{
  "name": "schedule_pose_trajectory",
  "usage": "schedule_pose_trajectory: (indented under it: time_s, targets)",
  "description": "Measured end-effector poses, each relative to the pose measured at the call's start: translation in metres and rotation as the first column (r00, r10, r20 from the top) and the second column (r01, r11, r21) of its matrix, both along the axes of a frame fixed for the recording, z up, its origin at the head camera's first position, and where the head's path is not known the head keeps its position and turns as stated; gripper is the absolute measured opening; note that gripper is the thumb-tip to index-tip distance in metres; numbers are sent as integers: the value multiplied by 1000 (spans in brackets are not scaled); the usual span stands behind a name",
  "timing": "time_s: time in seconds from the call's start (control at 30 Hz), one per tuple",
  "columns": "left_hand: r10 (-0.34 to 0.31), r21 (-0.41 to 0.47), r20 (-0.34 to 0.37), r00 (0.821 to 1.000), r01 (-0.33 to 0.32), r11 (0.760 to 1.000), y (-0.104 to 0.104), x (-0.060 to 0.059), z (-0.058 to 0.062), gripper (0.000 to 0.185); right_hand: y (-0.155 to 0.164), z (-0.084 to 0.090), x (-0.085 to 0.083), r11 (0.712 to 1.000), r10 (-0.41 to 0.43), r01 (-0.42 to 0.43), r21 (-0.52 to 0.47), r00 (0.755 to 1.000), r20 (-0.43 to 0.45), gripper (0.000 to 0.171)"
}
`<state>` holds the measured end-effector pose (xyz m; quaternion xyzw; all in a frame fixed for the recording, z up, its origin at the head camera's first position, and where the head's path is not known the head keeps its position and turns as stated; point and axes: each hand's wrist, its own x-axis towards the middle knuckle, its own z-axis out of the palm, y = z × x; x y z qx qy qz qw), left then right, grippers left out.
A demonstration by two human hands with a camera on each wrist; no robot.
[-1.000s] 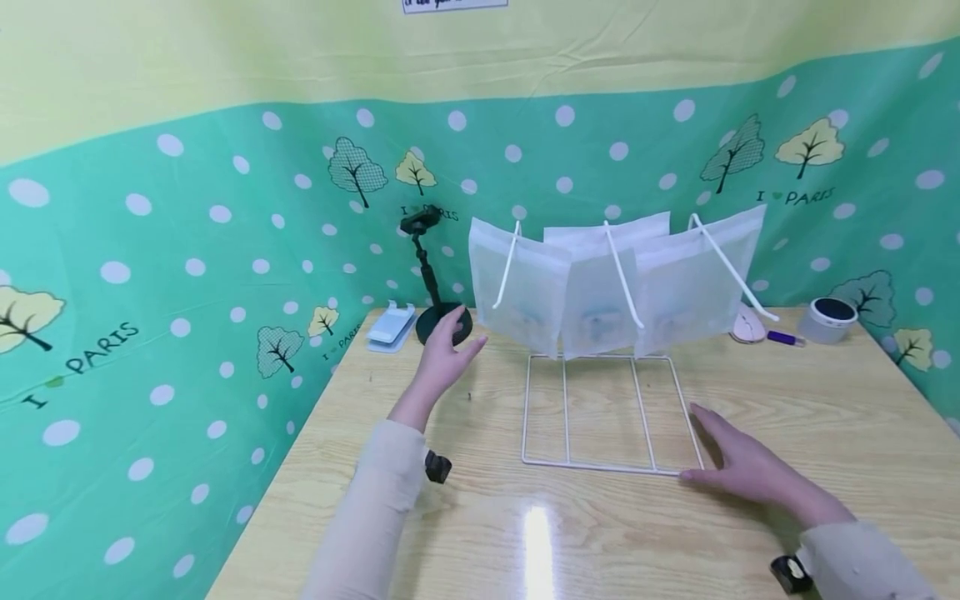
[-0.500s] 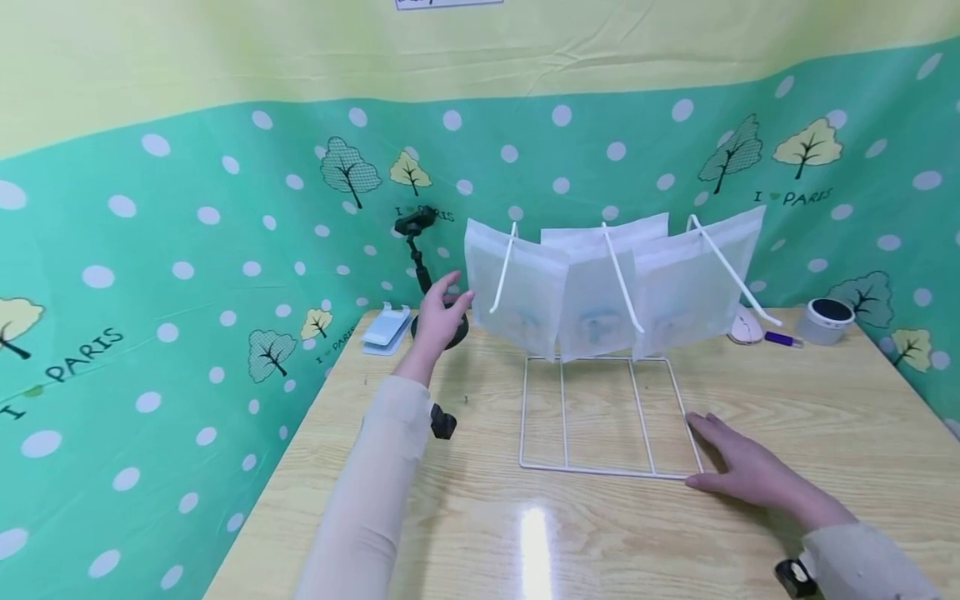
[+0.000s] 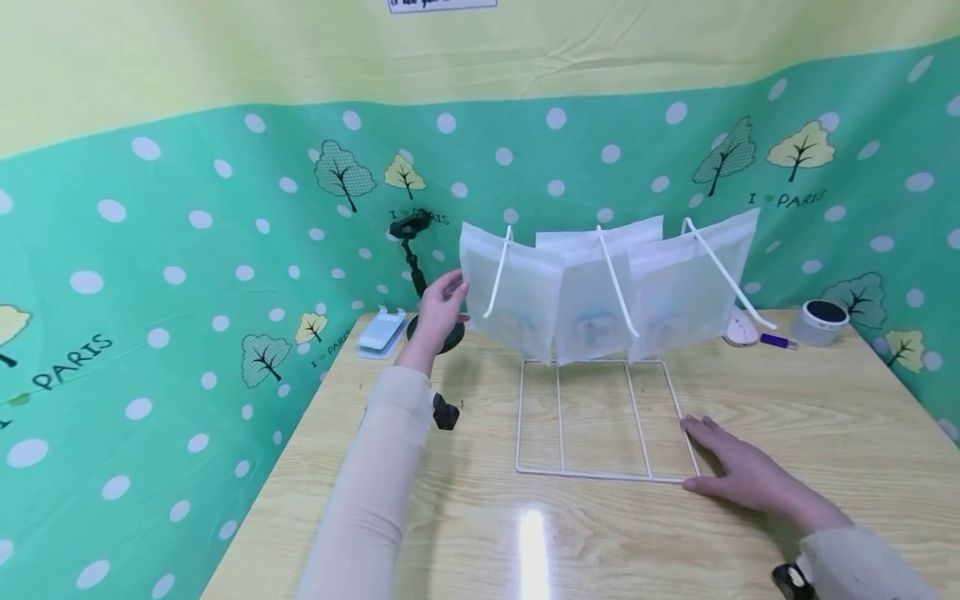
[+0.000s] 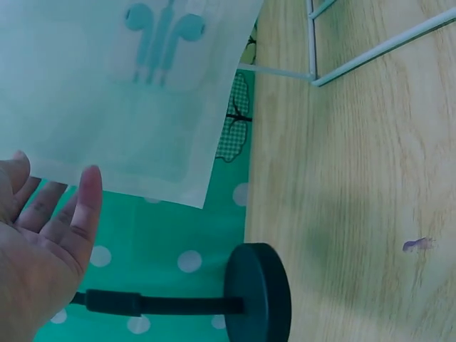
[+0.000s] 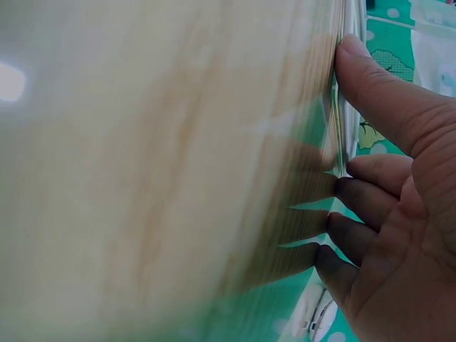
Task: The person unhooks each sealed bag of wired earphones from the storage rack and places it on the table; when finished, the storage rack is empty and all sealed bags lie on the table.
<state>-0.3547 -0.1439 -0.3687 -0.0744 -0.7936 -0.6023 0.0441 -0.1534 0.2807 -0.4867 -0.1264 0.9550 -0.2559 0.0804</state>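
Note:
A white wire rack stands on the table, its prongs carrying frosted zip bags. My left hand is at the outer edge of the left bag. In the left wrist view its fingers are at that bag's edge; I see no firm pinch. An earphone shape shows on or through the bag. My right hand rests at the right side of the rack's base, fingers spread. In the right wrist view its fingertips meet the tabletop beside the wire.
Left of the rack a black stand rises behind my left hand, with a pale blue holder beside it. A mouse, a purple pen and a round white container sit at the back right.
My left hand has moved up and away from me to the left bag's edge. The right hand has stayed by the base, and the rack and bags look unmoved.

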Motion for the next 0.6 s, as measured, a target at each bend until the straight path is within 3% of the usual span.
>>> schedule_pose_trajectory:
  time_s: [0.3,0.6]
  targets:
    - [-12,-10,-34,999,11,1000,-2,6,-3,24,-2,3,3,1000,-2,2,4,1000,10,99]
    - [-26,-64,-69,997,21,998,-10,13,-5,19,-1,1,2,1000,-3,3,15,1000,6,100]
